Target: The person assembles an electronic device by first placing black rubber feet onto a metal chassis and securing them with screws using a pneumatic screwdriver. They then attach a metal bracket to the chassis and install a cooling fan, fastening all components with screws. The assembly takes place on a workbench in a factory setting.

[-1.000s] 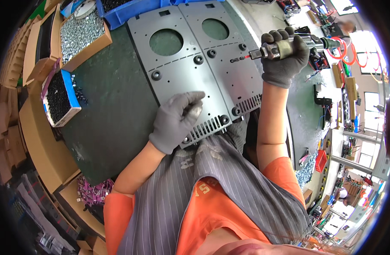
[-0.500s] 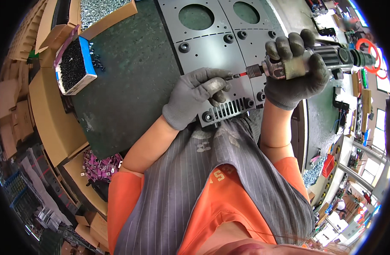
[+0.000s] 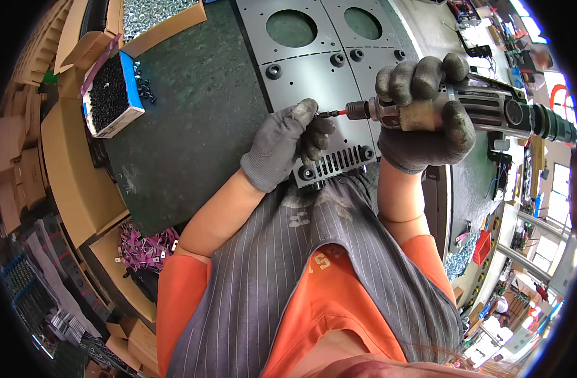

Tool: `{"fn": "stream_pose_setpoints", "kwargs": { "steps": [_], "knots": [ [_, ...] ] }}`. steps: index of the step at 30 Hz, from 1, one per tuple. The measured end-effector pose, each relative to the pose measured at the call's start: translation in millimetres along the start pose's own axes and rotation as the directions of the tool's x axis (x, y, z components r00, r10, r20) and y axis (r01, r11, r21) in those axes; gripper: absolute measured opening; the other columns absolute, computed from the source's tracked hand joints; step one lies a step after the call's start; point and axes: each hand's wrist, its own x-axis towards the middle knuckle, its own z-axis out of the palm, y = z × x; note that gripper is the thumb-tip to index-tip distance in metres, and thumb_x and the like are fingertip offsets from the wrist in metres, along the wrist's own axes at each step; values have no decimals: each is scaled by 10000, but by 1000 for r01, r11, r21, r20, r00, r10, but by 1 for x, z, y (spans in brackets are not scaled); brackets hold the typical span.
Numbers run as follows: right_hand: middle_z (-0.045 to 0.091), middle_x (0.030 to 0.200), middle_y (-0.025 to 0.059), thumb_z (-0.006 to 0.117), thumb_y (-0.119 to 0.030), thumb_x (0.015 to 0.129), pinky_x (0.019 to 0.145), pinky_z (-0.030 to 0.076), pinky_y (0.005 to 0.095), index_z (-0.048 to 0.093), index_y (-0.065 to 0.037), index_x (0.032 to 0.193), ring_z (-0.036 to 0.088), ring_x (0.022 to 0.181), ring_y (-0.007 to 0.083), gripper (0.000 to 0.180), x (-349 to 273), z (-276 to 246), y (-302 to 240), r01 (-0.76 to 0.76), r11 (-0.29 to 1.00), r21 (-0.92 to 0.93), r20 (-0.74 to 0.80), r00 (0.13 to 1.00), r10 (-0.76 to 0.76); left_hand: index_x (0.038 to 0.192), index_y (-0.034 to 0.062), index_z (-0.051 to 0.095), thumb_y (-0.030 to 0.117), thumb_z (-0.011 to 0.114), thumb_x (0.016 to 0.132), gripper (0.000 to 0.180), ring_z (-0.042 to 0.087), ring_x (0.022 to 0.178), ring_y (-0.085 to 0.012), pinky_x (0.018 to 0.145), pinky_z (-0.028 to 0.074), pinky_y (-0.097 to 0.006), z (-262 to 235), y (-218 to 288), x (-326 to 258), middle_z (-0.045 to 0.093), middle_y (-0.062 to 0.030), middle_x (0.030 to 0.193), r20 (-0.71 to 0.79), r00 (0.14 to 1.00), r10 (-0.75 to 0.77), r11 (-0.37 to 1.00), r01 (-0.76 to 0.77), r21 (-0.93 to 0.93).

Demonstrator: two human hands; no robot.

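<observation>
My right hand (image 3: 427,143), in a dark grey work glove, is wrapped around the body of a power screwdriver (image 3: 490,106), held level with its red-shanked bit (image 3: 333,114) toward the left. My left hand (image 3: 272,148), gloved too, pinches with thumb and forefinger at the bit's dark tip. Anything between those fingertips is too small and hidden to name. Beneath both hands lie grey metal panels (image 3: 310,85) side by side, with large round cut-outs and a slotted near edge. Several black rubber feet (image 3: 274,71) sit on them.
A small blue-and-white box (image 3: 115,123) of black screws stands on the dark green table (image 3: 175,145), with loose screws (image 3: 145,88) beside it. Behind is a carton of silvery screws (image 3: 153,17). Purple-and-metal parts (image 3: 147,246) fill a carton at lower left.
The screwdriver and my right hand have shifted a little left. My left hand's fingertips have also moved left, with the thumb now raised against the bit's tip.
</observation>
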Motion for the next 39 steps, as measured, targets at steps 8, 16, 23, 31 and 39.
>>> {"fn": "stream_pose_setpoints", "kwargs": {
  "steps": [8,16,23,31,39],
  "knots": [
    [491,807,41,549,-255,777,588,390,344,451,-129,1182,500,651,183,436,-3,-3,6,44,997,-63,147,988,-34,917,48,597,362,512,956,328,598,629,-99,525,476,-214,-2,-2,4,638,-42,782,-53,996,-77,997,78,27],
    [498,851,67,530,-265,813,683,371,375,425,-87,1181,468,745,190,422,-7,-6,9,-15,996,84,-31,999,18,943,18,609,437,424,970,459,576,597,-105,514,462,-229,2,0,0,640,-60,789,-65,997,-37,988,47,145],
    [435,795,42,604,-224,775,679,373,343,472,-13,1068,423,732,182,384,7,-29,-1,-27,958,287,-413,899,149,1073,-4,595,601,248,945,709,514,579,-84,513,410,-207,0,8,2,585,-37,751,-53,995,-90,996,89,-21],
    [562,757,115,570,-152,793,670,501,434,469,-10,1096,587,694,269,350,68,-122,-22,86,970,-228,-427,886,-179,1115,7,569,458,385,962,510,511,606,-99,536,417,-215,5,5,3,556,-33,760,-52,997,-62,997,64,41],
    [570,722,140,577,-54,762,593,545,393,454,56,1046,611,603,253,328,111,-175,-9,41,779,-626,-379,857,-350,1120,-28,566,263,415,970,361,530,646,-88,592,456,-212,5,8,1,594,-55,806,3,998,-57,996,57,62]
  ]
}}
